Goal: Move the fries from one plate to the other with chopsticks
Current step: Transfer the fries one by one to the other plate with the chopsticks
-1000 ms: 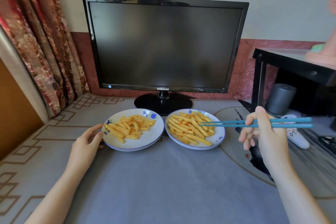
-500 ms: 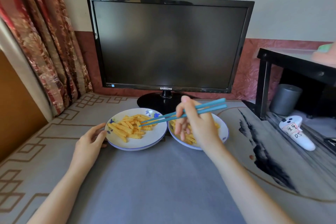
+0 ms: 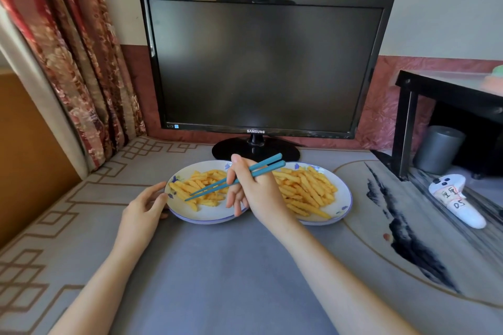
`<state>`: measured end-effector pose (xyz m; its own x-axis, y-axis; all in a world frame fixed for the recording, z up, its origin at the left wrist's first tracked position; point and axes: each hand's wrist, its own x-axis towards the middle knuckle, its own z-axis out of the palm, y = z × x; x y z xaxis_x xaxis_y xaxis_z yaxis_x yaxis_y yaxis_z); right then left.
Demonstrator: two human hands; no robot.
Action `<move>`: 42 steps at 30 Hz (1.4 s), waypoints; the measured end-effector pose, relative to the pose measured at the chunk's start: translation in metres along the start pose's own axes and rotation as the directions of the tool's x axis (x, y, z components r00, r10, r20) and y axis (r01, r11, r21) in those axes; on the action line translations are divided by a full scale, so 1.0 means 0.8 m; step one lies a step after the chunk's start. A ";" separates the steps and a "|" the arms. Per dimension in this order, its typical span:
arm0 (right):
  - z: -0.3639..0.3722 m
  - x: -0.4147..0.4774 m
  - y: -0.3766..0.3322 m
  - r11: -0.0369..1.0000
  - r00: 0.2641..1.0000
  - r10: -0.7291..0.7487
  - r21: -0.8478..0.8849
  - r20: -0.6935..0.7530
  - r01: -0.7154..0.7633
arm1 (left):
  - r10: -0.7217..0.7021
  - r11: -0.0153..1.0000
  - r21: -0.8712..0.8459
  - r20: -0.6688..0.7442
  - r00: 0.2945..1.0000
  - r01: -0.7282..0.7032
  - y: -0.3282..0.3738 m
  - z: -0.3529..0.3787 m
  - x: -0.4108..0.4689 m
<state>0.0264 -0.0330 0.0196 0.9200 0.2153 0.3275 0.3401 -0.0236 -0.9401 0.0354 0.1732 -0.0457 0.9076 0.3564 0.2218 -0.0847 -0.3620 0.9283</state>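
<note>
chopsticks (image 3: 237, 179): slim teal sticks, squared ends | fries (image 3: 304, 190): ridged golden strips heaped on left plate (image 3: 209, 215) and right plate (image 3: 343, 198) (round, white, blue-flowered rims), side by side | right hand (image 3: 257, 194): fingers curled round chopsticks, tips among left plate's fries | left hand (image 3: 143, 208): relaxed fingers touching left plate's rim

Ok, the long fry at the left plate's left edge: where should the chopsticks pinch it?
Probably pinch the long fry at its middle, the chopsticks coming down from the right, across its length. It lies flat and diagonal at the pile's edge, sides exposed.
</note>
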 end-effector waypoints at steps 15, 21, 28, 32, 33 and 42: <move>-0.033 -0.011 -0.016 0.995 0.968 0.005 0.102 -0.252 0.021 | 0.001 1.000 -0.007 0.000 1.000 -0.001 -0.001 -0.001 -0.001; -0.068 -0.024 -0.025 0.997 0.926 -0.034 0.055 -0.375 0.059 | -0.016 1.000 -0.001 -0.004 1.000 0.016 -0.002 -0.002 0.000; -0.134 -0.053 -0.032 0.996 0.841 -0.090 -0.036 -0.534 0.084 | -0.004 1.000 0.002 -0.003 1.000 0.004 -0.001 -0.001 -0.001; -0.173 -0.072 -0.033 0.994 0.795 -0.114 -0.073 -0.596 0.088 | -0.013 1.000 0.004 -0.006 1.000 0.013 -0.002 0.000 0.000; -0.181 -0.076 -0.032 0.993 0.787 -0.116 -0.084 -0.605 0.082 | -0.014 1.000 0.002 -0.006 1.000 0.014 -0.002 0.000 0.000; -0.211 -0.109 -0.020 0.993 0.786 -0.056 -0.118 -0.616 -0.021 | -0.006 1.000 0.005 0.003 1.000 0.006 -0.007 -0.001 0.003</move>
<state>-0.0265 -0.2165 0.0223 0.8239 -0.4304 0.3688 0.3413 -0.1427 -0.9291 0.0372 0.1768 -0.0500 0.9095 0.3555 0.2153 -0.0774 -0.3639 0.9282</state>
